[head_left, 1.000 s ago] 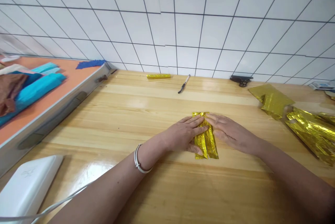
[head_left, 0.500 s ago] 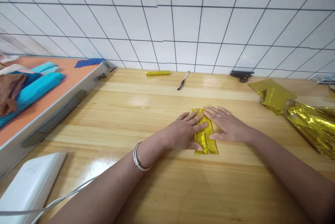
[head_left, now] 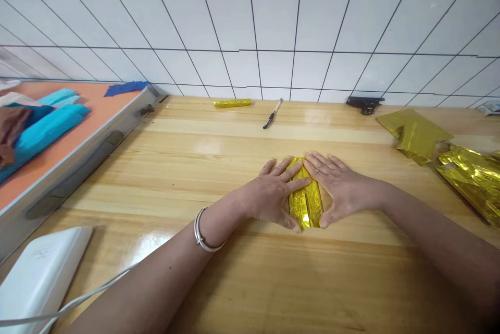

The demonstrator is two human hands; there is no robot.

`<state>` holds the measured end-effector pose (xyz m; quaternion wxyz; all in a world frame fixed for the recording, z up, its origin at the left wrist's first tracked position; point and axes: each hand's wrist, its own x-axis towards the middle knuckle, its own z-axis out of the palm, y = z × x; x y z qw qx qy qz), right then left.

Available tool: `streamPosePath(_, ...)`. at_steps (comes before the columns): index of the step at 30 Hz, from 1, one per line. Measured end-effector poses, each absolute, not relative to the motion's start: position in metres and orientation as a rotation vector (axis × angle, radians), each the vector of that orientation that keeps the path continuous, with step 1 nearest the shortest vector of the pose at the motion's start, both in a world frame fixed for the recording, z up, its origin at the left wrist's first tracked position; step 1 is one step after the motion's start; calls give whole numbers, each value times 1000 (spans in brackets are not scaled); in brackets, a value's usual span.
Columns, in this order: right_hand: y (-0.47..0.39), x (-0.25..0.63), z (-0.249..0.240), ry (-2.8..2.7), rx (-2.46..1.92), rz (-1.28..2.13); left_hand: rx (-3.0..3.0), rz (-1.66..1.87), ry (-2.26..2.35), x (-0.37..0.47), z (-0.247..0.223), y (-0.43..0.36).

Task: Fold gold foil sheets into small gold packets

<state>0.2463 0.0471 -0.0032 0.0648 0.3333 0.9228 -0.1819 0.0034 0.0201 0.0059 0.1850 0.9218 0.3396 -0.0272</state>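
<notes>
A gold foil piece (head_left: pixel 300 205) lies flat on the wooden table (head_left: pixel 250 276), its two sides folded in so that a seam runs down the middle. My left hand (head_left: pixel 275 193) rests on its left side, fingers spread, with fingertips across the upper part. On the right side lies my right hand (head_left: pixel 334 185), fingers spread too, its thumb at the lower right corner of the foil. Both hands press from above, and the fingertips nearly meet at the top.
Behind are a folded gold strip (head_left: pixel 232 103), a pen (head_left: pixel 272 114) and a black clip (head_left: pixel 367 104). More gold foil (head_left: pixel 471 177) is piled right. A white device (head_left: pixel 42 276) with cables sits left, near an orange surface (head_left: pixel 113 107) holding cloths.
My right thumb has moved down to the foil's lower right corner. The foil's right side now lies folded in, narrower and straighter. The view has shifted slightly.
</notes>
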Motion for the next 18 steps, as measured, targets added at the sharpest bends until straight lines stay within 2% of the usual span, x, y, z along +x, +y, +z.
streamPosePath(18, 15, 252, 15, 2847, 1103, -532, 2643, 20, 937, 3, 10, 14)
